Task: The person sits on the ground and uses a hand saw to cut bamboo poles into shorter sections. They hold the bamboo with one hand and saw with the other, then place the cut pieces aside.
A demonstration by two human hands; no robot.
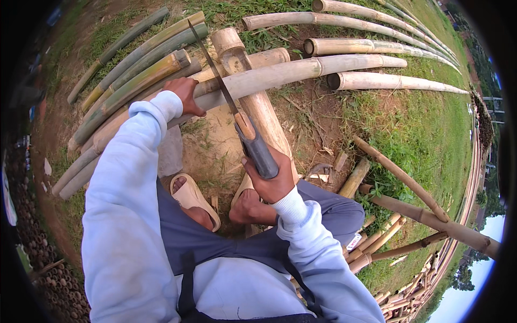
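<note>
Right hand [272,180] fingers wrapped around knife [237,116] handle; left hand [186,94] fingers curled over bamboo pole [280,74], blade against it.

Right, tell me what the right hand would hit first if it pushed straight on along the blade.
Likely the pale bamboo pole lying crosswise: the right hand points its long knife up and away, and the blade already crosses that pole beside the left hand. Depth is unclear.

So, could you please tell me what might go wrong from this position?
The left hand steadies the pale bamboo pole close beside the long blade; a slip could cut its fingers. The right hand holds the knife's dark grip above sandalled feet, so a glancing stroke might swing towards them.
</note>
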